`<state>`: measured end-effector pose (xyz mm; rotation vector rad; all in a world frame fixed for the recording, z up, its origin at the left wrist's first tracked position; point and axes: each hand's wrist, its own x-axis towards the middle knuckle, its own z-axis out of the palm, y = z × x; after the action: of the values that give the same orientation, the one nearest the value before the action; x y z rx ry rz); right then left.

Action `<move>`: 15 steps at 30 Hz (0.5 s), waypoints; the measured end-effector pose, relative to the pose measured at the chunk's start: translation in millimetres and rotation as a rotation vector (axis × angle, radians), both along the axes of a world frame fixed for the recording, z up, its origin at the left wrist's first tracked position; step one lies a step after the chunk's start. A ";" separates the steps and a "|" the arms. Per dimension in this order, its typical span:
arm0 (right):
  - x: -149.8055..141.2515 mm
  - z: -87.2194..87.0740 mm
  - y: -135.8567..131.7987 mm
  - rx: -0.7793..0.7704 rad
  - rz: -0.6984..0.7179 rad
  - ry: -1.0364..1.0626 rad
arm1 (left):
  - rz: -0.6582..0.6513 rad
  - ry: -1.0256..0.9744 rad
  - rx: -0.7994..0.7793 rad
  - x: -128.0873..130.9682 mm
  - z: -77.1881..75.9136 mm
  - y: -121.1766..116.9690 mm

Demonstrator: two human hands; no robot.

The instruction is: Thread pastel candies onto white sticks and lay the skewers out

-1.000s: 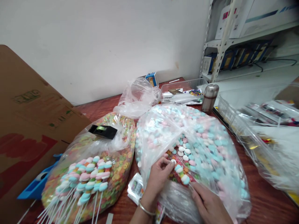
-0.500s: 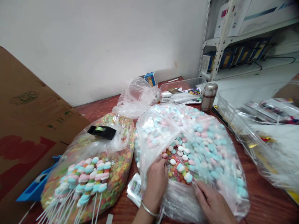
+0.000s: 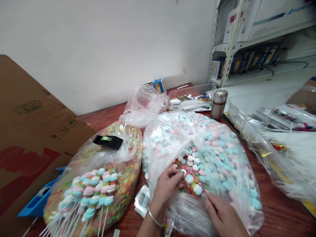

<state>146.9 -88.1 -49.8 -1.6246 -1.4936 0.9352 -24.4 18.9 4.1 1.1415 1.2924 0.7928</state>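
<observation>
In the right hand [image 3: 222, 210] we pinch a thin white stick [image 3: 202, 195] between thumb and fingers, near the lower end of its load. The load is a short candy skewer [image 3: 193, 184] of pale blue-and-white domed pieces with yellow and green pieces between them. It slants up and leftward, over the opening of a large clear plastic bag [image 3: 160, 151] filled with pink, blue and white candies.

The left hand [image 3: 169, 184] sits at the skewer's upper end, thumb and forefinger brought close together — we cannot tell whether a candy is between them. Below the fingers, loose white discs [image 3: 190, 160] and red and orange ring pieces [image 3: 187, 188] lie in the opening.

To the left, we note a second clear bag [image 3: 129, 164] of multicoloured rings. On it rest a cluster of loaded blue, pink and white skewers [image 3: 95, 189], white sticks toward us, and a black holder [image 3: 108, 142]. A silver foil packet [image 3: 142, 200] lies between the bags — beside the left forearm.
</observation>
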 end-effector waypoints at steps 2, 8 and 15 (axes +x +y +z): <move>0.9 0.7 -0.1 0.005 0.002 -0.013 | -0.010 -0.078 -0.037 0.6 0.2 0.5; 7.2 6.0 0.7 0.025 0.116 -0.106 | -0.089 -0.292 -0.141 -3.9 -1.9 2.7; -0.6 13.0 8.5 0.256 0.116 -0.188 | 0.095 -0.708 -0.242 26.2 13.9 -13.5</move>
<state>146.2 -79.6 -36.9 -1.4832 -1.7727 0.6334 1.8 5.4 18.1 0.5253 0.8138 0.9667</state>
